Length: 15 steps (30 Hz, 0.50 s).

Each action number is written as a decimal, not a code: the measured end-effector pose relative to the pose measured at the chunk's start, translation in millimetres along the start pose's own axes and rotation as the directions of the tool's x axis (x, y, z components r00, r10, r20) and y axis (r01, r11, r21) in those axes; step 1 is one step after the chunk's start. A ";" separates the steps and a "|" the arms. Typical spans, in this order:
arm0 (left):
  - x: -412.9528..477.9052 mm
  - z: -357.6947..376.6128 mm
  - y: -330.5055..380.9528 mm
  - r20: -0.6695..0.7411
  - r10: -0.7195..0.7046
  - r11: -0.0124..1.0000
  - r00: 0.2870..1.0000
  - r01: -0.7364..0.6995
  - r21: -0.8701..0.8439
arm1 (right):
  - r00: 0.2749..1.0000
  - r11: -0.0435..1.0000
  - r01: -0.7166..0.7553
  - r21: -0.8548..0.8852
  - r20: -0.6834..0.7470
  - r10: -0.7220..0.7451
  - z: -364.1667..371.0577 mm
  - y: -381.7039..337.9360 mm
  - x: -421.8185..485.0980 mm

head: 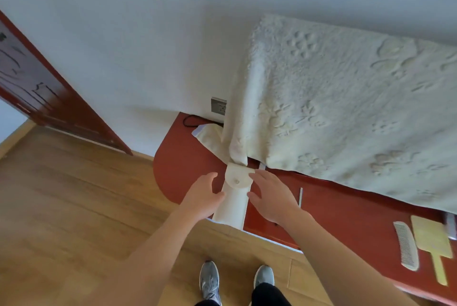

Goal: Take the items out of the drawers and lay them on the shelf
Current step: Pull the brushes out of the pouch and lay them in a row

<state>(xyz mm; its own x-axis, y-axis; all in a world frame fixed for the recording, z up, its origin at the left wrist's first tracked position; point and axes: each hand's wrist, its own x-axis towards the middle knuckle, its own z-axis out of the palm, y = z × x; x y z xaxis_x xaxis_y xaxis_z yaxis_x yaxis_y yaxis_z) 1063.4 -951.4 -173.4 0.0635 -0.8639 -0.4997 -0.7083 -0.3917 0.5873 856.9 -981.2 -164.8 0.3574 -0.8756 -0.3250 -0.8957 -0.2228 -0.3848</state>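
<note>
Open and relaxed, left hand (205, 194) and right hand (269, 196) are flanking the pouch (236, 196), gripping nothing; the pouch is lying at the shelf's (183, 157) front edge.

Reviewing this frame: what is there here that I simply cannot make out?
- Head view: what the cream blanket covers.
- Head view: the contents of the cream pouch; its flap is shut.
- Head view: the pale item past the comb, cut by the right edge.
- Head view: whether the left hand and right hand touch the pouch; contact unclear.
</note>
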 end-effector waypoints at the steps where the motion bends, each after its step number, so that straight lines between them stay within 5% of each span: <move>1: 7.6 2.4 -2.4 0.021 -0.027 0.999 0.999 0.028 -0.029 | 1.000 1.000 -0.009 0.009 0.010 0.009 6.3 -0.7 4.6; 6: 40.3 19.2 -7.0 0.083 -0.173 0.976 0.981 0.182 -0.121 | 1.000 0.997 -0.015 0.079 0.008 0.014 30.2 0.6 33.0; 15: 67.5 46.5 -11.4 0.033 -0.141 0.989 0.989 0.142 -0.040 | 0.999 0.993 -0.019 0.115 -0.027 0.022 54.3 19.3 58.1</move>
<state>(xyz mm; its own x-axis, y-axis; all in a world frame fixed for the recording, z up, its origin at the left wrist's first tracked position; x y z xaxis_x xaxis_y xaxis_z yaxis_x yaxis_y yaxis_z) 1043.1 -990.4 -243.4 0.1392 -0.7892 -0.5982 -0.6633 -0.5228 0.5354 874.8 -1013.1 -238.0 0.3301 -0.8916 -0.3099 -0.8660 -0.1555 -0.4752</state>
